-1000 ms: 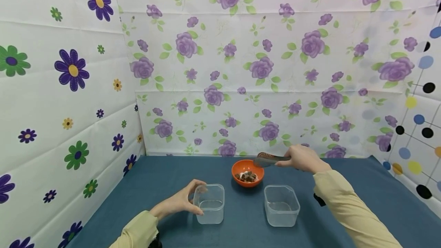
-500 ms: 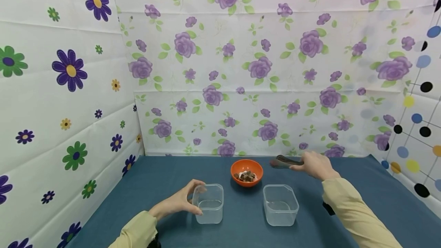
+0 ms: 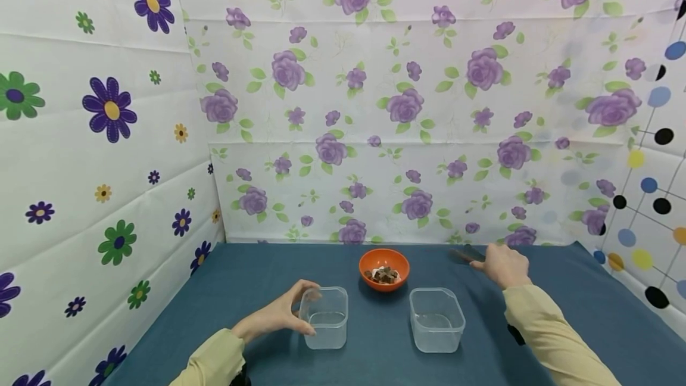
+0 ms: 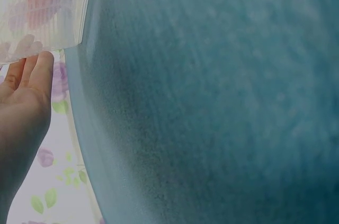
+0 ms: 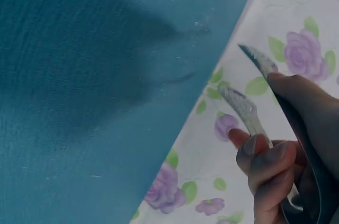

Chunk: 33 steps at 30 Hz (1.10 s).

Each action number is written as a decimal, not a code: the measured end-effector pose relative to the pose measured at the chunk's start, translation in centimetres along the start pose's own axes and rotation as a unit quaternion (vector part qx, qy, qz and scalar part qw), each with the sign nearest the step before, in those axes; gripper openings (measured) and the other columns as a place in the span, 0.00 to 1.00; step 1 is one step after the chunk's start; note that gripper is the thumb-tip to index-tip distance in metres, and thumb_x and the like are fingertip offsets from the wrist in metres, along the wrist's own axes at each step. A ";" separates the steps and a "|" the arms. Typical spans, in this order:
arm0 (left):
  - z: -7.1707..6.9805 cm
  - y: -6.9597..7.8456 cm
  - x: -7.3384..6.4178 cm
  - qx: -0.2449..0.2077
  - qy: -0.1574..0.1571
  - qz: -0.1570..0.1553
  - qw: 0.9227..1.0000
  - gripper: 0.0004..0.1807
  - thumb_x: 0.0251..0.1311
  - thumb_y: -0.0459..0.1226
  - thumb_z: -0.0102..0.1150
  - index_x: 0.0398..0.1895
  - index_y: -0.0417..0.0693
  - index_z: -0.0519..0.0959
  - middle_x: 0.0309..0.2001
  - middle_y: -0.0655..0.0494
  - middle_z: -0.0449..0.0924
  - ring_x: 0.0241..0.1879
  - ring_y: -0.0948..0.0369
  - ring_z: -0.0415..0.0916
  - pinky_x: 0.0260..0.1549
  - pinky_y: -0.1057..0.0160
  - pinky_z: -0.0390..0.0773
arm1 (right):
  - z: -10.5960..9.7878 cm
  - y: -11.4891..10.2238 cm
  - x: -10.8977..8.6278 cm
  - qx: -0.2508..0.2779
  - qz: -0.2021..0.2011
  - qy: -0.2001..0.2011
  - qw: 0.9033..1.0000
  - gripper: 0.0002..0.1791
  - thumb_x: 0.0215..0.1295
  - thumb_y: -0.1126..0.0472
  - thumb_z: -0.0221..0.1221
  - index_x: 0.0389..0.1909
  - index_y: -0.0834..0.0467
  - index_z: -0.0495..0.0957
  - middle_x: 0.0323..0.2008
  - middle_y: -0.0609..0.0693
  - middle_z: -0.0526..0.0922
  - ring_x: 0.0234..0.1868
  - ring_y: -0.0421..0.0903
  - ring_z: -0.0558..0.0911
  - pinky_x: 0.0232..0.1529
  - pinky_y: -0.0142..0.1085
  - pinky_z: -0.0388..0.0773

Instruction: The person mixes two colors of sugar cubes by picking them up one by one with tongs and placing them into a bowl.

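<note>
My left hand [image 3: 283, 310] holds the left side of a clear plastic container [image 3: 328, 336], thumb in front and fingers at the back. In the left wrist view, fingers [image 4: 41, 73] lie against the wall of that container [image 4: 42, 17]. Off to the right of an orange bowl, my right hand [image 3: 504, 265] grips a pair of tongs [image 5: 241, 105]. Their tips stand apart with nothing between them, and they point left in the head view. The orange bowl [image 3: 384, 287] holds small brown and white chunks [image 3: 383, 275].
A second clear container [image 3: 436, 339] stands right of the first, with nothing visible inside. Blue cloth [image 3: 257, 267] covers the table. Flower-printed sheets [image 3: 321, 195] rise behind it and at the left, and a dotted one [image 3: 643, 195] at the right.
The right hand has moved rightward, away from above the bowl's right rim, and lower, carrying the tongs. The left hand, containers and bowl have stayed put.
</note>
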<state>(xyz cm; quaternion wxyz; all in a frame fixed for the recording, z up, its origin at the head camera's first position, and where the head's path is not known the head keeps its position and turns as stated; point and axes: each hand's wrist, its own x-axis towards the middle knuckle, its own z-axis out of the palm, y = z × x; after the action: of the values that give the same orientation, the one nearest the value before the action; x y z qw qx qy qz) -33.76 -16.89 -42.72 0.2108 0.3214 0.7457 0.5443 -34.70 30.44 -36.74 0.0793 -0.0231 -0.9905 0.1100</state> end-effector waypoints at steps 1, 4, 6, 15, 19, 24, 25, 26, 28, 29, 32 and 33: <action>0.0 0.0 0.0 -0.001 0.001 -0.001 1.000 0.37 0.54 0.35 0.62 0.64 0.43 0.53 0.61 0.42 0.54 0.62 0.47 0.49 0.50 0.41 0.59 | 0.1 0.1 0.0 0.000 0.004 0.001 1.000 0.21 0.55 0.47 0.62 0.16 0.59 0.72 0.13 0.50 0.67 0.15 0.48 0.70 0.16 0.40 0.65; 0.0 0.0 0.0 -0.001 0.004 -0.004 1.000 0.37 0.54 0.35 0.62 0.64 0.42 0.53 0.61 0.43 0.54 0.62 0.47 0.49 0.49 0.41 0.60 | 0.3 0.2 0.0 0.000 0.006 0.004 1.000 0.21 0.54 0.48 0.62 0.17 0.60 0.72 0.14 0.51 0.69 0.15 0.48 0.71 0.16 0.42 0.66; 0.1 0.0 0.0 0.000 0.005 -0.005 1.000 0.37 0.55 0.35 0.62 0.64 0.42 0.53 0.61 0.44 0.55 0.62 0.48 0.50 0.49 0.42 0.60 | 0.4 0.2 -0.1 0.002 0.006 0.005 1.000 0.21 0.54 0.48 0.62 0.16 0.59 0.72 0.14 0.51 0.69 0.16 0.49 0.71 0.17 0.43 0.67; 0.1 0.2 0.1 0.001 0.007 -0.016 1.000 0.37 0.54 0.37 0.62 0.63 0.42 0.53 0.61 0.44 0.55 0.62 0.48 0.50 0.48 0.44 0.62 | 1.6 0.4 -0.2 0.001 0.003 0.009 1.000 0.21 0.55 0.48 0.62 0.16 0.62 0.75 0.13 0.53 0.70 0.15 0.51 0.73 0.17 0.46 0.70; 0.1 0.3 0.2 0.004 0.003 -0.016 1.000 0.37 0.54 0.38 0.63 0.63 0.42 0.54 0.60 0.42 0.55 0.61 0.48 0.51 0.46 0.46 0.64 | 2.1 0.3 -0.1 -0.005 0.011 -0.004 1.000 0.21 0.56 0.49 0.61 0.19 0.64 0.76 0.13 0.54 0.71 0.15 0.51 0.73 0.17 0.45 0.70; -0.1 0.6 0.2 0.012 0.002 -0.010 1.000 0.36 0.53 0.38 0.64 0.62 0.43 0.55 0.59 0.40 0.56 0.60 0.44 0.52 0.44 0.50 0.67 | 2.4 -0.1 -0.2 -0.014 0.015 -0.014 1.000 0.21 0.59 0.50 0.59 0.21 0.66 0.77 0.14 0.56 0.71 0.16 0.53 0.73 0.17 0.45 0.70; -0.1 0.7 0.2 0.013 0.002 -0.011 1.000 0.36 0.52 0.38 0.64 0.61 0.43 0.55 0.59 0.41 0.56 0.60 0.44 0.52 0.44 0.50 0.67 | 2.5 -0.2 -0.2 -0.016 0.015 -0.016 1.000 0.21 0.59 0.50 0.59 0.21 0.66 0.77 0.14 0.56 0.72 0.16 0.53 0.73 0.18 0.45 0.70; -0.1 0.7 0.2 0.015 0.003 -0.011 1.000 0.37 0.52 0.38 0.64 0.61 0.43 0.55 0.59 0.40 0.56 0.60 0.44 0.52 0.43 0.51 0.67 | 2.6 -0.3 -0.3 -0.017 0.015 -0.018 1.000 0.21 0.59 0.50 0.59 0.22 0.67 0.77 0.15 0.57 0.72 0.17 0.54 0.74 0.18 0.46 0.70; -0.1 0.8 0.2 0.019 0.003 -0.011 1.000 0.38 0.52 0.38 0.65 0.62 0.41 0.55 0.59 0.40 0.56 0.59 0.44 0.52 0.43 0.51 0.68 | 2.7 -0.5 -0.4 -0.019 0.015 -0.024 0.999 0.21 0.60 0.51 0.58 0.24 0.68 0.78 0.17 0.59 0.73 0.18 0.56 0.75 0.19 0.47 0.71; -0.1 0.8 0.3 0.020 0.003 -0.011 1.000 0.38 0.52 0.38 0.65 0.62 0.40 0.55 0.58 0.39 0.56 0.59 0.43 0.53 0.42 0.51 0.68 | 2.8 -0.6 -0.5 -0.021 0.015 -0.026 0.999 0.21 0.60 0.52 0.58 0.25 0.69 0.78 0.18 0.61 0.74 0.19 0.57 0.75 0.20 0.48 0.71; 0.0 0.8 0.3 0.021 0.000 -0.012 1.000 0.37 0.52 0.38 0.65 0.61 0.41 0.55 0.58 0.38 0.56 0.59 0.43 0.53 0.42 0.52 0.69 | 3.0 -0.7 -0.7 -0.023 0.016 -0.034 0.999 0.22 0.61 0.52 0.58 0.29 0.72 0.78 0.22 0.64 0.75 0.22 0.61 0.76 0.22 0.51 0.71; 0.0 0.9 0.3 0.021 -0.001 -0.012 1.000 0.37 0.52 0.37 0.65 0.61 0.41 0.55 0.58 0.38 0.56 0.59 0.43 0.53 0.41 0.52 0.69 | 3.1 -0.8 -0.7 -0.023 0.016 -0.036 0.999 0.22 0.61 0.52 0.58 0.30 0.72 0.78 0.23 0.65 0.75 0.23 0.62 0.76 0.22 0.51 0.71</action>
<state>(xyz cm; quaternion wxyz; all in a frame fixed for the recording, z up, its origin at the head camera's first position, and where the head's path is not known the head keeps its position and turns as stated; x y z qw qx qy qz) -33.75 -16.54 -41.85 0.2113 0.3169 0.7606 0.5258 -34.49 28.99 -39.69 0.0416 -0.0367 -0.9945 0.0892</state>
